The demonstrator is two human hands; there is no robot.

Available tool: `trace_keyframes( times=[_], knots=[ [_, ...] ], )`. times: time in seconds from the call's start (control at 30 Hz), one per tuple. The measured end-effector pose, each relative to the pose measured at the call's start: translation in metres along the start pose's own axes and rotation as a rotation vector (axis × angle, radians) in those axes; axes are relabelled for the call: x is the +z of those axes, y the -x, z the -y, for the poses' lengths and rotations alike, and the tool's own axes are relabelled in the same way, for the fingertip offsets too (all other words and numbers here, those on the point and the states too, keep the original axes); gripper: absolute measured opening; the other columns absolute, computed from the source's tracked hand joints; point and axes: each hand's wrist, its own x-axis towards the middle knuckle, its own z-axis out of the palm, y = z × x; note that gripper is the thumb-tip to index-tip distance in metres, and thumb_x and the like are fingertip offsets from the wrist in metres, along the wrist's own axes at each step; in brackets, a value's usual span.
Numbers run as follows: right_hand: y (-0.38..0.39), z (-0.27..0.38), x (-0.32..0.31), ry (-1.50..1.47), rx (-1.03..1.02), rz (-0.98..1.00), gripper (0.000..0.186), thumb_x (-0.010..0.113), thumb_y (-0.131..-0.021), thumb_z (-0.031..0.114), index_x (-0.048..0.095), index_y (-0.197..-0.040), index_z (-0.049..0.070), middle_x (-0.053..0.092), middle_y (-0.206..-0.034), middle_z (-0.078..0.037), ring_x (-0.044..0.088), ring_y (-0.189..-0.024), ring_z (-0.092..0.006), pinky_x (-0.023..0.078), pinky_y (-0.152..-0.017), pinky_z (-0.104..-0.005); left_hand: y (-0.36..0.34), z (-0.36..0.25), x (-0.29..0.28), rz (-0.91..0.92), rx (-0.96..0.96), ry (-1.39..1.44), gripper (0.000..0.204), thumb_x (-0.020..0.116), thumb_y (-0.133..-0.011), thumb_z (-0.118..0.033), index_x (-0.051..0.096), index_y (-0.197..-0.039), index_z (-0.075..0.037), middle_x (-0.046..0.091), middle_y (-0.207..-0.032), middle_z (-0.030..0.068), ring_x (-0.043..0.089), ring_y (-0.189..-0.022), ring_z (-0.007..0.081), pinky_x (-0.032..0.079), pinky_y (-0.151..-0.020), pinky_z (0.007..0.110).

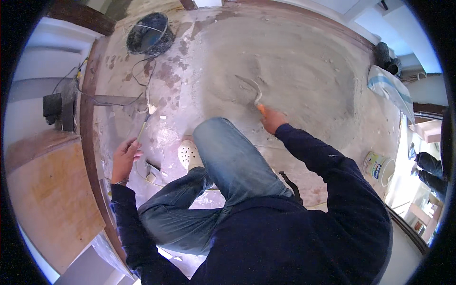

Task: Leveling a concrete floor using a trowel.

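Note:
My right hand [274,119] is closed round the orange handle of a trowel [258,93]. Its thin, bent metal blade lies at the smeared grey wet patch [294,61] of mortar-like material on the floor. To the left, my left hand [125,156] pinches a thin yellowish cord [142,129], which runs up to a bright, pale end piece [151,109]. What that piece is, I cannot make out. A dark cable [107,102] trails from near it toward the wall.
A black bucket [150,39] with a wire handle stands at the far left. At the right are a pale plastic tub [380,168] and a white sack [387,88]. A wooden board [54,199] is on the left. Another person's dark-clad legs [430,164] show at the right edge.

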Motion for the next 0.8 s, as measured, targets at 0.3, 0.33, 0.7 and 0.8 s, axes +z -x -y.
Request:
trace_keyframes(
  times=[0.3, 0.33, 0.7, 0.8],
  knots=[
    [-0.039, 0.052, 0.057, -0.195, -0.054, -0.285, 0.037, 0.055, -0.083, 0.024, 0.051, -0.115, 0.006, 0.065, -0.088, -0.022, 0.065, -0.079, -0.0395, 0.052, -0.072, -0.047, -0.004, 0.016, -0.004, -0.025, -0.017, -0.008, 0.046, 0.059, -0.092, -0.032, 0.055, -0.125, 0.0, 0.067, -0.102, 0.0078, 0.064, -0.079, 0.0129, 0.048, -0.069, 0.025],
    [-0.044, 0.069, 0.049, -0.205, -0.066, -0.28, 0.037, 0.055, -0.083, 0.024, 0.051, -0.115, 0.006, 0.065, -0.088, -0.022, 0.065, -0.079, -0.0395, 0.052, -0.072, -0.047, 0.0, 0.016, -0.005, -0.039, -0.021, -0.013, 0.046, 0.059, -0.092, -0.032, 0.055, -0.125, 0.0, 0.067, -0.102, 0.0078, 0.064, -0.079, 0.0129, 0.048, -0.069, 0.025],
    [-0.11, 0.13, 0.024, -1.21, 0.317, 0.061, 0.03, 0.058, -0.091, 0.033, 0.049, -0.091, 0.004, 0.049, -0.062, -0.004, 0.048, -0.044, -0.0135, 0.043, -0.041, -0.0304, 0.013, 0.007, 0.002, -0.067, 0.024, -0.048, 0.048, 0.059, -0.092, -0.033, 0.054, -0.125, 0.002, 0.067, -0.102, 0.0095, 0.064, -0.082, 0.0163, 0.049, -0.071, 0.027],
    [-0.138, 0.125, 0.027, -0.977, 0.293, -0.046, 0.029, 0.056, -0.09, 0.03, 0.052, -0.098, 0.003, 0.058, -0.068, -0.01, 0.06, -0.055, -0.0228, 0.049, -0.051, -0.0367, 0.016, 0.008, 0.001, -0.077, 0.029, -0.034, 0.048, 0.059, -0.092, -0.033, 0.054, -0.125, 0.001, 0.067, -0.103, 0.0096, 0.065, -0.082, 0.0165, 0.048, -0.071, 0.027]
  ],
)
